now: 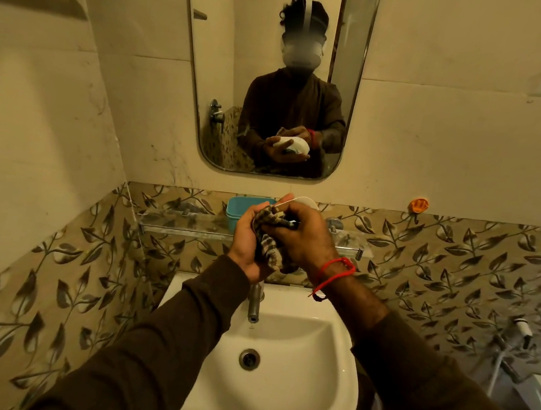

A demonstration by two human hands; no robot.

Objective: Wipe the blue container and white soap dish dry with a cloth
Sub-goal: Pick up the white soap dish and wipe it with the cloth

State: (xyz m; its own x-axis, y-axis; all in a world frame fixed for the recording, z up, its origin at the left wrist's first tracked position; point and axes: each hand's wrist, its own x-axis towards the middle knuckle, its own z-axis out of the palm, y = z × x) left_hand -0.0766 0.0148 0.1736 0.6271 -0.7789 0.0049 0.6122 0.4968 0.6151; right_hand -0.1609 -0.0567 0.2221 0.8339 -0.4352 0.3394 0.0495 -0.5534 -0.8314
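1. My left hand [248,245] cups the white soap dish [302,201] from below, fingers curled round it. Only the dish's far rim shows above my knuckles; the mirror [274,74] shows more of its pale underside resting in that palm.
2. My right hand [305,237] has its fingers clamped on the striped cloth [268,237], pressing the wad into the dish. The loose tail of the cloth hangs between my two wrists, above the sink [282,353] and its tap [255,305].
3. The blue container [240,212] stands on the glass shelf [182,226] above the sink, just behind and to the left of my left hand, apart from it, its open mouth upward.
4. I judge the dish is the piece being dried now, and the container is still to be dealt with or already done; I cannot tell which.
5. Reaching the container turns on this: it lies past my left knuckles, so the left hand is nearer, but that hand is full. The dish's long axis runs roughly across, from left to right.
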